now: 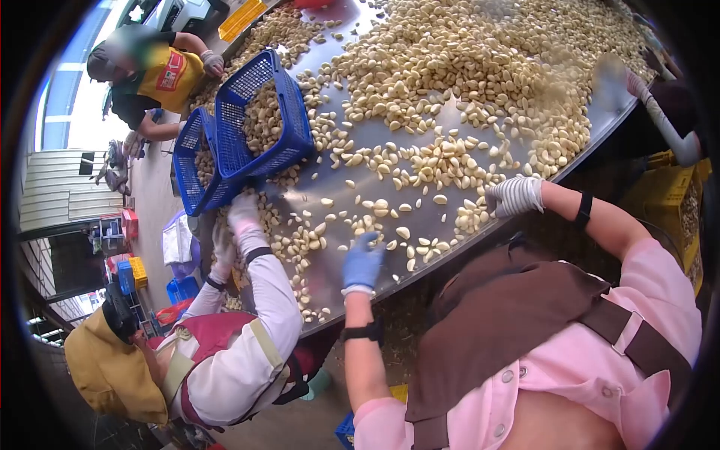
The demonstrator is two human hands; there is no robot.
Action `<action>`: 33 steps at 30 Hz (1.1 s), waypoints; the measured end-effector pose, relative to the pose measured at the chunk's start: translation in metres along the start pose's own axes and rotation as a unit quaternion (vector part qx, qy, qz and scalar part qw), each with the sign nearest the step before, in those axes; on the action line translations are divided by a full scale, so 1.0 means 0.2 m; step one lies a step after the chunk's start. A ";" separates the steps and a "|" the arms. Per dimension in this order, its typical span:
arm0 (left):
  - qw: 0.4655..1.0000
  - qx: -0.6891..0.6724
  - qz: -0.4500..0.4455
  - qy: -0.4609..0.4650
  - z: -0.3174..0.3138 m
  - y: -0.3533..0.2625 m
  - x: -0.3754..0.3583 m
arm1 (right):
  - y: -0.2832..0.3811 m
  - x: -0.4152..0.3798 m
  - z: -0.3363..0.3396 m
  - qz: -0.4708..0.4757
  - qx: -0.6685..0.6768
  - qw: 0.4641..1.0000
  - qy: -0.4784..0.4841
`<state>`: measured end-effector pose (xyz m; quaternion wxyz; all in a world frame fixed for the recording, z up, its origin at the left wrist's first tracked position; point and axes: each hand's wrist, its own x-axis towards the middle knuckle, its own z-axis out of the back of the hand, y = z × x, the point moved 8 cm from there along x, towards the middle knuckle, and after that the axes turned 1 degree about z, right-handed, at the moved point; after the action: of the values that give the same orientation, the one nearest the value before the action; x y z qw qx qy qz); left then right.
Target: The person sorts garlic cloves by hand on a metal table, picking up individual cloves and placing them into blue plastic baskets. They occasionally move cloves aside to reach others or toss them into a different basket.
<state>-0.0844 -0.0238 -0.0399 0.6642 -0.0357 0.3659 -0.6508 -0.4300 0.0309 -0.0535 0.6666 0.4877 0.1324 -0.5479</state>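
My left hand point(362, 262), in a blue glove, is over the metal table point(330, 187) among scattered pale garlic cloves point(381, 204). Its fingers look slightly apart, with no clove clearly visible in them. In a white ribbed glove, my right hand point(516, 196) reaches over the table's near edge, beside a small heap of cloves point(471, 216). Those fingertips bend down toward the cloves and are partly hidden, so I cannot make out whether they hold any. A much larger pile of cloves point(442, 67) covers the far side.
Two blue baskets point(300, 124) with browner pieces stand at the table's left. A co-worker in a tan hat point(112, 367) works close on my left, gloved hands at the table. Another person in a yellow apron point(169, 79) stands beyond. A gloved arm point(660, 112) reaches in from the right.
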 end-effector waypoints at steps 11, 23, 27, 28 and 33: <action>0.990 0.058 0.079 -0.098 0.02 0.08 -0.08 | 0.09 0.00 0.01 0.030 -0.030 0.999 0.013; 0.997 0.021 -0.069 -0.014 -0.25 -0.54 0.22 | 0.06 -0.05 0.04 0.030 -0.099 0.992 -0.073; 0.985 0.043 -0.165 0.015 -0.44 -0.98 0.36 | 0.03 -0.02 0.05 0.007 -0.141 0.987 -0.082; 0.984 0.083 -0.151 0.035 -0.50 -1.00 0.41 | 0.03 -0.02 0.04 0.003 -0.137 0.987 -0.088; 0.997 -0.020 -0.045 0.059 -0.44 -0.44 0.62 | -0.05 -0.07 0.03 0.025 -0.100 0.988 -0.112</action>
<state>-0.2202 -0.1100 -0.1127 0.6106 -0.0274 0.4151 -0.6739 -0.4455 0.0347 -0.0455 0.7363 0.3570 0.0990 -0.5663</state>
